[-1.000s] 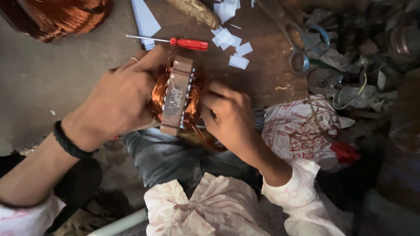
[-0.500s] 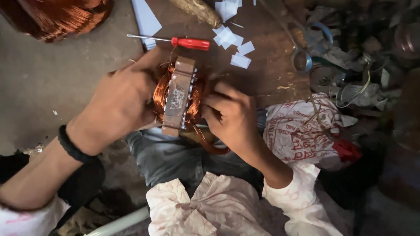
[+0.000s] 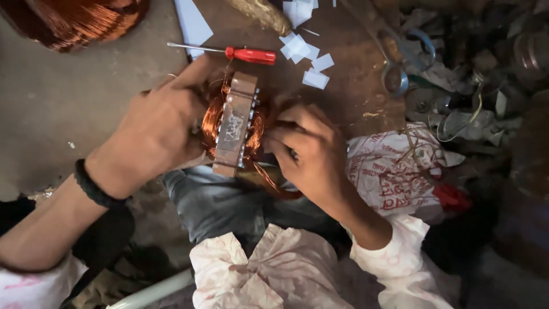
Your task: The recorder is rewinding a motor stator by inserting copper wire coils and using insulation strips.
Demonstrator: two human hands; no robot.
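A motor stator point(image 3: 233, 125), a grey laminated metal core wound with copper coils, stands on edge in the middle of the view. My left hand point(image 3: 157, 130) grips it from the left, thumb up along its top. My right hand point(image 3: 309, 151) presses against its right side, fingers curled into the copper winding; a loop of copper wire point(image 3: 274, 184) trails below it. A black band circles my left wrist.
A red-handled screwdriver point(image 3: 249, 55) lies just behind the stator. White paper slips point(image 3: 306, 54) are scattered on the brown board. Scissors point(image 3: 394, 63) lie right of them. A copper wire coil point(image 3: 80, 20) sits top left; a printed cloth bag point(image 3: 394, 171) and metal clutter at right.
The two hands and the stator have barely shifted; my right fingers have pressed a little further into the coil.
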